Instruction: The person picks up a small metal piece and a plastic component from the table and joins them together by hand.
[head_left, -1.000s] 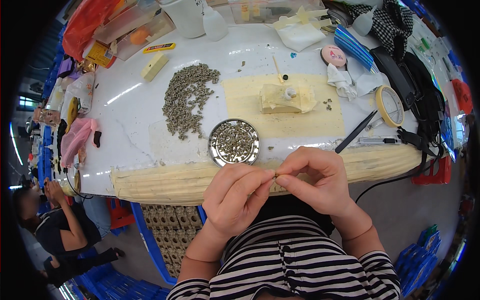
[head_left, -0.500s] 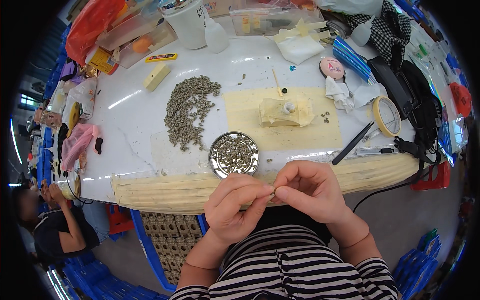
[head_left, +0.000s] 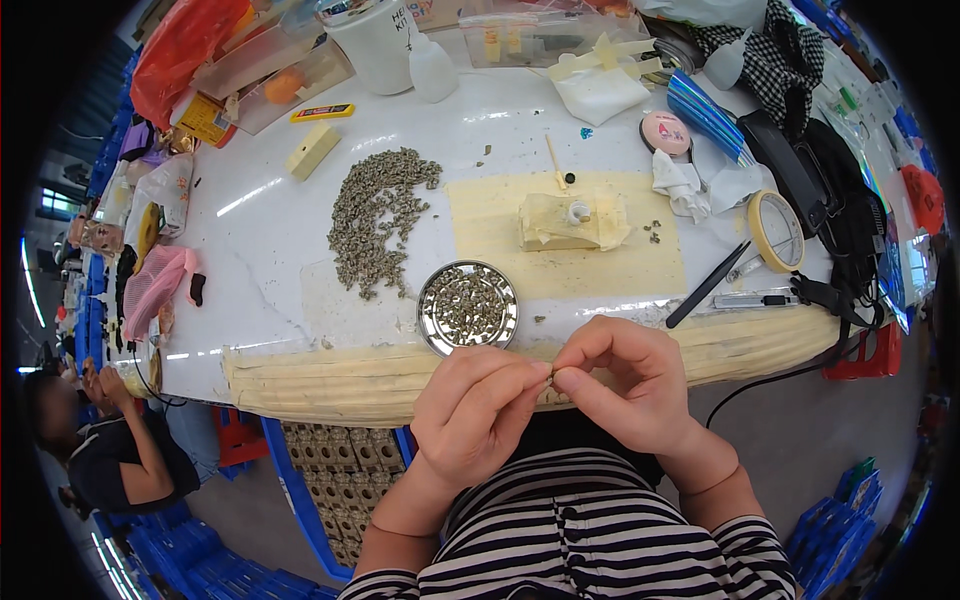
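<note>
My left hand (head_left: pixel 468 408) and my right hand (head_left: pixel 630 388) meet fingertip to fingertip just in front of the table's near edge. Both are pinched on one small metal part (head_left: pixel 550 379), mostly covered by the fingers. Beyond my left hand stands a round steel dish (head_left: pixel 427 330) holding many similar small grey-brown parts. A large heap of these parts (head_left: pixel 372 225) lies loose on the table behind it. Right of the dish, a block wrapped in masking tape (head_left: pixel 560 228) carries a small white round piece (head_left: pixel 579 212).
Black tweezers (head_left: pixel 708 285), a craft knife (head_left: pixel 750 301) and a masking tape roll (head_left: pixel 797 235) lie at the right. A beige block (head_left: pixel 314 152) and a white squeeze bottle (head_left: pixel 433 70) are farther back. Below left is a blue crate (head_left: pixel 290 480) of metal pieces. Another person (head_left: pixel 130 450) sits at left.
Both hands have shifted very slightly up, and the fingertips have turned a little around the small part, which now shows less. The dish and the heap stay where they were.
</note>
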